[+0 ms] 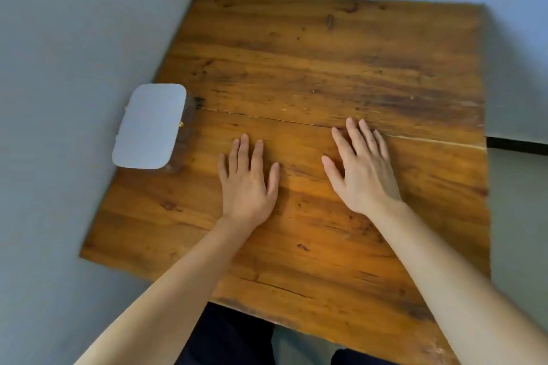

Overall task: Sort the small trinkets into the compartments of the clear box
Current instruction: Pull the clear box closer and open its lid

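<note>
Two hands lie flat on the wooden table (pixel 326 62), and nothing of the sorting seems to be started. The box (pixel 149 126) stands at the left edge of the table, partly over the edge and close to the wall (pixel 59 68). Its lid looks pale and closed, and a small gold clasp (pixel 181 124) shows on the side that faces the hands. No trinkets can be seen on the table, and it is not possible to tell if some are inside the box, because the lid hides the compartments.

The left hand (pixel 247 184) rests palm down just to the right of the box, not touching it, with the fingers stretched and a little spread. The right hand (pixel 363 170) is further from the box, also palm down with spread fingers. Both hands hold nothing and touch only the wood.

As a judgement, the whole task is left: the box must be opened first, and the trinkets must be found.
</note>
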The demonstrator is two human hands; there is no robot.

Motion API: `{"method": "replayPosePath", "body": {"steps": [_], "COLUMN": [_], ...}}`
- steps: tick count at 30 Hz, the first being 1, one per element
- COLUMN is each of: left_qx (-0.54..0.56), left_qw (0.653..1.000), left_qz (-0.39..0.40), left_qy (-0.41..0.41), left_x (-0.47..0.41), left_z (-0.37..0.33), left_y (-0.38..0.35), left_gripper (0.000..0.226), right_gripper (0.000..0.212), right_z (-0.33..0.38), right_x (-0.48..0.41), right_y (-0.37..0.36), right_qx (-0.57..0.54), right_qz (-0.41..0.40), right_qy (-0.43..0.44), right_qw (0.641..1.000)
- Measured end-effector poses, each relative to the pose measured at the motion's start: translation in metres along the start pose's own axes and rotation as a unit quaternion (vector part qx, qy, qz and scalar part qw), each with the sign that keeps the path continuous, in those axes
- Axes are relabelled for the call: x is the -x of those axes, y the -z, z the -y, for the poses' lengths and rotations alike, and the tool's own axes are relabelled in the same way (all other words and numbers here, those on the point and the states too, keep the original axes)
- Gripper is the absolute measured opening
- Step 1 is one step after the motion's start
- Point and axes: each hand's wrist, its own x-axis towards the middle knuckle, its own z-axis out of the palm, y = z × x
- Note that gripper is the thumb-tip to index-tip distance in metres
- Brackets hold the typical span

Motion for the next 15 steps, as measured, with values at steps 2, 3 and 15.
{"method": "replayPosePath", "body": {"steps": [2, 3, 15], "left_qx": [0.003, 0.005, 0.020], "left_qw": [1.000, 0.999, 0.994], "left_qz": [-0.021, -0.028, -0.003], "left_qy": [-0.012, -0.015, -0.103], "left_x": [0.001, 0.001, 0.066], "left_z": [0.003, 0.004, 0.037], "left_y": [-0.003, -0.005, 0.007], "left_gripper": [0.063, 0.063, 0.059], "right_gripper": [0.063, 0.064, 0.063], "right_z": [-0.001, -0.002, 0.057], "right_x": [0.002, 0.003, 0.096], "right_y": [-0.003, -0.004, -0.021], "right_qx": [-0.005, -0.005, -0.007], "right_qz": [-0.020, -0.025, -0.025], "right_qy": [0.004, 0.006, -0.084], "right_qw": [1.000, 1.000, 0.996]}}
